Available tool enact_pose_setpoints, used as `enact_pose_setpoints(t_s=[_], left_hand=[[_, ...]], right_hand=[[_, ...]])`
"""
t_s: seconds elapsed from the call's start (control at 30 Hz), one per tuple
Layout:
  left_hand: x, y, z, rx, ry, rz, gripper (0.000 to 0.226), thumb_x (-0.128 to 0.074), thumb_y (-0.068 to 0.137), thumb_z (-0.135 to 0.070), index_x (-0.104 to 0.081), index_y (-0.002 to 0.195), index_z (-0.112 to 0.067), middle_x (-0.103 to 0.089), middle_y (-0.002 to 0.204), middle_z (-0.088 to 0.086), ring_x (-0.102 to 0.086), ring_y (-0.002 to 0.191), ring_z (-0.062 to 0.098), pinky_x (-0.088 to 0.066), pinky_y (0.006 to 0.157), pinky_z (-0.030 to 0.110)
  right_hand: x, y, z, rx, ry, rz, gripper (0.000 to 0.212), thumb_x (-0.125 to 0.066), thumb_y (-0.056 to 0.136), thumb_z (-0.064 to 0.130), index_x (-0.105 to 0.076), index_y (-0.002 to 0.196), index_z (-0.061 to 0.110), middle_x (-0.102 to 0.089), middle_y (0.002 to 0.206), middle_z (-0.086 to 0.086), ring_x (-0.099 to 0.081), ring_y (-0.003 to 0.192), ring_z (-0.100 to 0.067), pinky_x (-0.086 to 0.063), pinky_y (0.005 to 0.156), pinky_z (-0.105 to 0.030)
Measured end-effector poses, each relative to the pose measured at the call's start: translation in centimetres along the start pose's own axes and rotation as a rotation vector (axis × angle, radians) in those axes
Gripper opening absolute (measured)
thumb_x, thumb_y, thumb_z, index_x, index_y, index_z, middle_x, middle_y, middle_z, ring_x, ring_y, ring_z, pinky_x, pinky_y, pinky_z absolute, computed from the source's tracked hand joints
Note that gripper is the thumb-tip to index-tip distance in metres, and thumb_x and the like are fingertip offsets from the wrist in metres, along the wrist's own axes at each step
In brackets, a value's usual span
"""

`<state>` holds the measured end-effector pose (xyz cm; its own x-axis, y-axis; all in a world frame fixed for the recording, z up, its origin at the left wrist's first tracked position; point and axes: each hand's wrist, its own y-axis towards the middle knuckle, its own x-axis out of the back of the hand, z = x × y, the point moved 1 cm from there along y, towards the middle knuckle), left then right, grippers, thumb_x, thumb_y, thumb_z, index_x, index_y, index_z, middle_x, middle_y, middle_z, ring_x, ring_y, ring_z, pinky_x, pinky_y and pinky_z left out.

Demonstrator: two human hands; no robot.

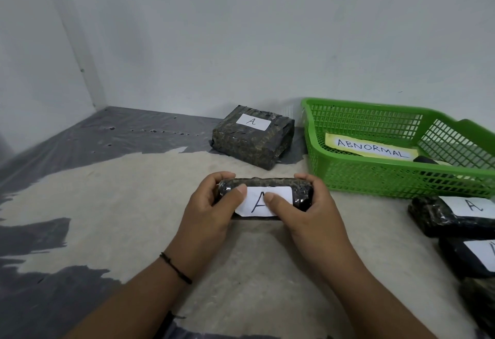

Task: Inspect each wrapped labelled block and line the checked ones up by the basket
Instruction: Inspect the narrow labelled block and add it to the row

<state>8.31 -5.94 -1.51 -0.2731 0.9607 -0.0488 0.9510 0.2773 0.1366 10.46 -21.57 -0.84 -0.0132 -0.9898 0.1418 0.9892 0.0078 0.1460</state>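
Glossy wrap: my left hand (207, 205) and right hand (308, 207) pinch the held block (263, 196) at its ends. Both thumbs cover its label (263, 200), so I may misread it, or the wrap may slip.

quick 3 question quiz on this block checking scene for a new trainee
1. True or false: the held block is gripped by both the left hand and the right hand.
2. What word is on the sign inside the green basket?
3. The block by the wall lies on which side of the basket: a) left b) right c) inside?

Key: 1 true; 2 ABNORMAL; 3 a
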Motion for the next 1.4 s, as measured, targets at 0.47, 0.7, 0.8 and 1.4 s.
enact_pose_setpoints(t_s=[0.47, 0.7, 0.8, 1.4], left_hand=[[0.1, -0.1, -0.1, -0.140, 0.074, -0.008, 0.028, -0.073, 0.080, -0.015, -0.060, 0.103, -0.023, -0.068, 0.087, -0.005, -0.065, 0.077, 0.003, -0.056, 0.072, 0.020], [0.5, 0.4, 0.0, 0.003, -0.159, 0.040, 0.031, -0.061, 0.071, -0.021, -0.063, 0.102, -0.017, -0.070, 0.085, -0.003, -0.066, 0.079, 0.012, -0.057, 0.069, 0.029], [0.5, 0.6, -0.3, 0.028, -0.164, 0.025, 0.018, -0.059, 0.086, -0.006, -0.064, 0.100, -0.015, -0.068, 0.094, 0.008, -0.065, 0.083, 0.018, -0.057, 0.076, 0.036], [1.4, 1.2, 0.6, 0.028, -0.205, 0.098, 0.043, -0.070, 0.062, -0.021, -0.063, 0.104, -0.020, -0.073, 0.096, -0.001, -0.069, 0.089, 0.013, -0.058, 0.079, 0.031]], right_hand=[[0.4, 0.0, 0.2, -0.036, -0.032, 0.038, 0.041, -0.072, 0.076, 0.038, -0.051, 0.111, 0.033, -0.064, 0.097, 0.013, -0.061, 0.077, 0.007, -0.042, 0.060, -0.003], [0.8, 0.3, 0.2, -0.112, 0.094, 0.084, 0.029, -0.061, 0.086, 0.026, -0.058, 0.115, 0.028, -0.066, 0.107, -0.001, -0.065, 0.097, -0.018, -0.053, 0.090, -0.041], [1.1, 0.6, 0.2, -0.143, 0.159, 0.085, 0.029, -0.059, 0.087, 0.022, -0.060, 0.116, 0.025, -0.066, 0.110, -0.002, -0.064, 0.097, -0.018, -0.053, 0.091, -0.045], [1.3, 1.2, -0.4, -0.036, 0.262, 0.329, 0.038, -0.050, 0.077, 0.009, -0.071, 0.102, 0.027, -0.072, 0.110, -0.002, -0.064, 0.110, -0.022, -0.043, 0.104, -0.046]])
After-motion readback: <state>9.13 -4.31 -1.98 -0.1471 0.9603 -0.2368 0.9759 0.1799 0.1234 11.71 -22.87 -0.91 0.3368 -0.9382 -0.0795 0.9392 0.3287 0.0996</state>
